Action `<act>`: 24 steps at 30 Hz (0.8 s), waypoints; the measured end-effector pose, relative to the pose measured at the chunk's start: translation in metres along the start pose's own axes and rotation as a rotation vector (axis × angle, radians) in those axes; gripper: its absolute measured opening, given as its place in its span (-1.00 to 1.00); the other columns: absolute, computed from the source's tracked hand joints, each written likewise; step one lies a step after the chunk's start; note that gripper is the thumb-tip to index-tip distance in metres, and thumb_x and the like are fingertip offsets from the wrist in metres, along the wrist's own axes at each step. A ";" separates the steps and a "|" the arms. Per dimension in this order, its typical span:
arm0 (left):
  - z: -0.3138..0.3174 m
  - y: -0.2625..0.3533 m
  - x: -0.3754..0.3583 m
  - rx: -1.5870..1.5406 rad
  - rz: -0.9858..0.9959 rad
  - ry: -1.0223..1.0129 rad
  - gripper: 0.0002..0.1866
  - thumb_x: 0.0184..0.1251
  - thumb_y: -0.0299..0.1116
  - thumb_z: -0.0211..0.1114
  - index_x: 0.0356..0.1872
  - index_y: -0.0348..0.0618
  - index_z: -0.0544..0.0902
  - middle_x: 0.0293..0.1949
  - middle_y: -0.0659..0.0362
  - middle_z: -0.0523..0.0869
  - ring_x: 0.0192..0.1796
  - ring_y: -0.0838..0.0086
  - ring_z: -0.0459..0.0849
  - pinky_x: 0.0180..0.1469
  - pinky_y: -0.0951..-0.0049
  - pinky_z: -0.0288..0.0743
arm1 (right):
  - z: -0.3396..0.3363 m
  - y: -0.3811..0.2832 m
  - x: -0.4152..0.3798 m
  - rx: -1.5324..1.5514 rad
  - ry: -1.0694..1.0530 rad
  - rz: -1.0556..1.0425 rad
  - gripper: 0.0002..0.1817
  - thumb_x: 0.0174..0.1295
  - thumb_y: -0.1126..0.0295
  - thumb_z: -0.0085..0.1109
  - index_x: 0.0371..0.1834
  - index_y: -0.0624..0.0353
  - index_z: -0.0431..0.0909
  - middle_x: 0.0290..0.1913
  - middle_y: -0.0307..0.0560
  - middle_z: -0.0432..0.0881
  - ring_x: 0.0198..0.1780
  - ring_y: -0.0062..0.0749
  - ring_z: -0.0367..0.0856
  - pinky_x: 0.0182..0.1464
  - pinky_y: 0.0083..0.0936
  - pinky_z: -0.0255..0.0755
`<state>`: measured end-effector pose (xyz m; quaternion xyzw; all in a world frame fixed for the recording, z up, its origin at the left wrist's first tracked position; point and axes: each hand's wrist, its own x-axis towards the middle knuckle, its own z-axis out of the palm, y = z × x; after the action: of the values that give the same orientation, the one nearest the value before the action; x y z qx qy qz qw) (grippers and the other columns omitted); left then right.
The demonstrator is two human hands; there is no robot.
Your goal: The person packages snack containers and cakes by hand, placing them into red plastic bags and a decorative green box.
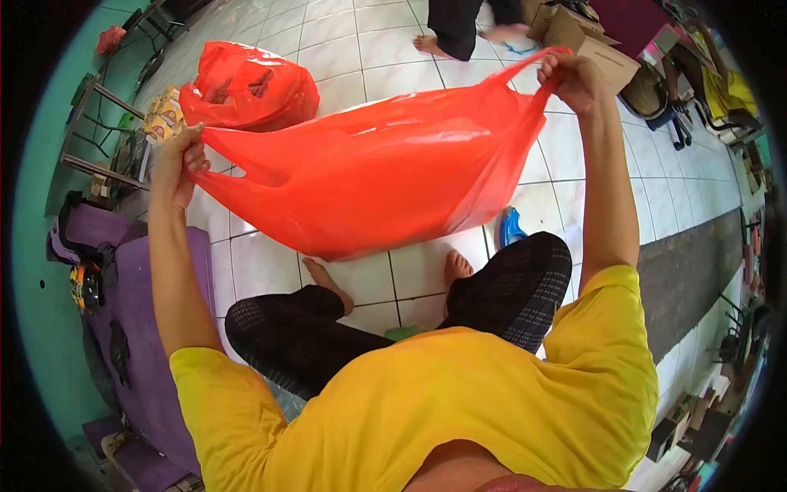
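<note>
A large red plastic bag point(369, 172) is stretched wide in front of me, above the tiled floor. My left hand point(182, 164) is closed around one of its handles at the left. The other handle is gripped in my right hand point(574, 82), farther out at the upper right. The bag's side hides whatever is inside it. Just behind its left end stands a second red plastic bag point(262, 94), full and bulging, with dark contents partly showing at its top.
A purple sofa point(156, 328) is at my left, near a metal rack point(106, 123). A blue object point(512, 225) lies by my right knee. Another person's legs point(455, 29) are at the back, beside cardboard boxes point(586, 49). A dark mat point(693, 279) lies at right.
</note>
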<state>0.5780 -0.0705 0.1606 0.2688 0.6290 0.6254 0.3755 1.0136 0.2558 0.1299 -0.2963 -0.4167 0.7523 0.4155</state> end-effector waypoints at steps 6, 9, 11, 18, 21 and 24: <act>-0.009 -0.004 -0.017 0.431 0.039 0.089 -0.85 0.11 -0.27 0.23 -0.51 -0.02 0.45 -0.75 0.43 0.27 -0.72 0.72 0.22 -0.60 0.66 0.20 | 0.009 0.011 -0.078 -0.073 0.008 -0.136 -0.95 0.07 0.58 -0.04 -0.42 0.36 0.38 -0.54 -0.08 0.44 -0.49 -0.40 0.43 -0.32 -0.46 0.46; -0.009 -0.008 -0.017 0.644 0.070 0.113 -0.83 0.09 -0.25 0.25 -0.45 -0.09 0.49 -0.69 0.37 0.37 -0.67 0.64 0.33 -0.54 0.62 0.27 | 0.026 0.013 -0.088 -0.285 -0.012 -0.189 -0.93 0.06 0.53 0.04 -0.44 0.32 0.41 -0.56 -0.11 0.48 -0.50 -0.42 0.47 -0.35 -0.47 0.47; 0.001 -0.010 -0.023 0.798 0.108 0.129 -0.79 0.08 -0.23 0.27 -0.41 -0.13 0.51 -0.65 0.31 0.44 -0.62 0.56 0.42 -0.49 0.56 0.33 | 0.032 0.016 -0.088 -0.389 0.051 -0.225 -0.87 0.04 0.47 0.11 -0.38 0.30 0.46 -0.58 -0.16 0.50 -0.51 -0.45 0.51 -0.39 -0.48 0.45; 0.116 -0.036 -0.070 1.436 0.807 -0.030 -0.49 0.02 0.05 0.24 -0.28 -0.29 0.55 -0.26 -0.03 0.57 -0.14 0.15 0.52 -0.08 0.25 0.34 | 0.088 0.040 -0.089 -1.208 0.261 -1.301 -0.47 -0.08 0.44 0.26 0.03 0.26 0.34 -0.02 0.06 0.43 0.01 -0.16 0.38 0.04 -0.36 0.26; 0.139 -0.043 -0.038 1.575 0.200 -0.363 -0.38 -0.02 0.17 0.21 -0.24 -0.30 0.55 -0.21 -0.07 0.57 -0.12 0.15 0.53 -0.06 0.25 0.34 | 0.142 0.077 -0.084 -1.320 -0.252 -1.123 -0.39 -0.11 0.51 0.22 0.11 0.06 0.30 0.06 0.02 0.38 0.10 -0.06 0.30 0.13 -0.33 0.22; 0.124 -0.097 -0.030 1.408 0.035 -0.801 -0.33 -0.05 0.20 0.23 -0.16 -0.27 0.53 -0.17 -0.10 0.57 -0.11 0.16 0.55 -0.04 0.27 0.36 | 0.128 0.130 -0.037 -1.836 -0.273 -1.116 -0.33 -0.06 0.49 0.12 0.22 -0.02 0.17 0.13 -0.04 0.33 0.21 -0.17 0.22 0.14 -0.19 0.19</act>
<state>0.7085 -0.0294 0.0766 0.6553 0.6888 -0.0552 0.3051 0.8807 0.1346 0.0816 -0.1764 -0.9398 -0.1156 0.2689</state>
